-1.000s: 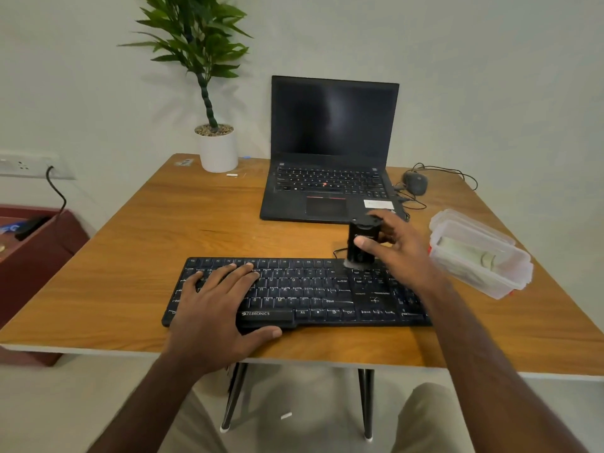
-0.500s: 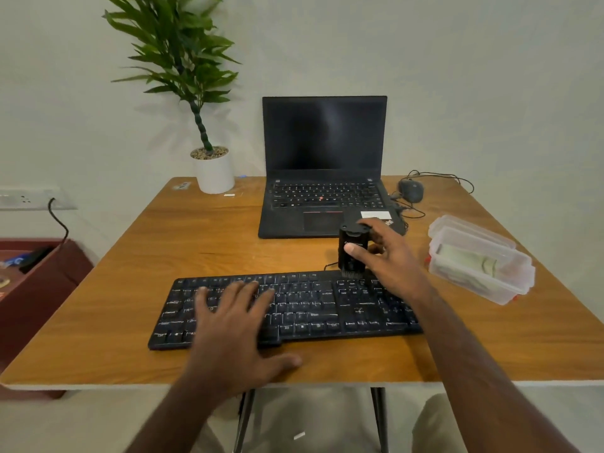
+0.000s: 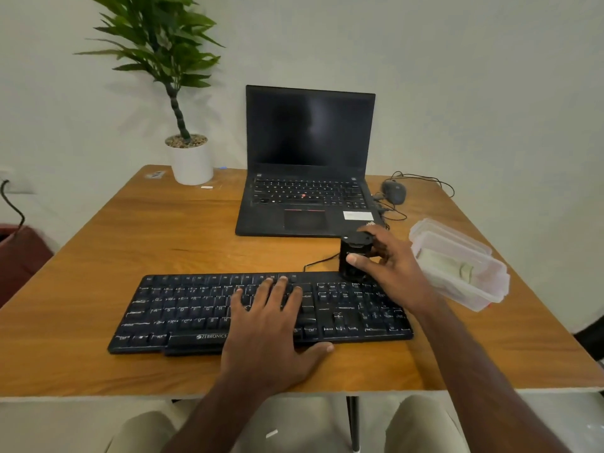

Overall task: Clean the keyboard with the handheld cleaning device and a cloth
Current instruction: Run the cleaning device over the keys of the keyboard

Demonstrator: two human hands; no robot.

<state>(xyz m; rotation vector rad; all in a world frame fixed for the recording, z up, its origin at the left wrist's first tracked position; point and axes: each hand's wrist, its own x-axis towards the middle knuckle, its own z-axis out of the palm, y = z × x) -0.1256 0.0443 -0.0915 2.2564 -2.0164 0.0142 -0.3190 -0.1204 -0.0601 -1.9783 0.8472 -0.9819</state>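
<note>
Fingers (image 3: 359, 263) of the right hand (image 3: 397, 273) curled round the handheld cleaning device (image 3: 354, 256), thumb across its near face, other fingers wrapped behind. Left hand (image 3: 271, 325) flat on the keyboard (image 3: 183, 313), fingers straight and slightly spread, thumb out along the near edge at about 3 o'clock from the palm.

Against half a second ago: left hand now sits further right, over the middle keys instead of the left-centre block, so the ZEBRONICS label on the space bar shows beside the wrist. Right hand and device hold much the same spot at the keyboard's far right edge. View has dipped a little; more of the knees shows below the desk (image 3: 98, 256).

Right forearm runs in from 5 o'clock, wrist bent so the hand closes on the device from its right side. Left forearm comes up from 6 o'clock, hand pointing to 12.

Device: short black cylinder, long axis upright, bottom end down on the far row of keys near the right-hand end, top cap upward. Keyboard's long axis runs 9 to 3, parallel with the desk's near edge, cable leaving its far side.

At 12 o'clock, an open laptop (image 3: 309, 165); clear plastic box (image 3: 457, 266) at 3 o'clock of the device.
</note>
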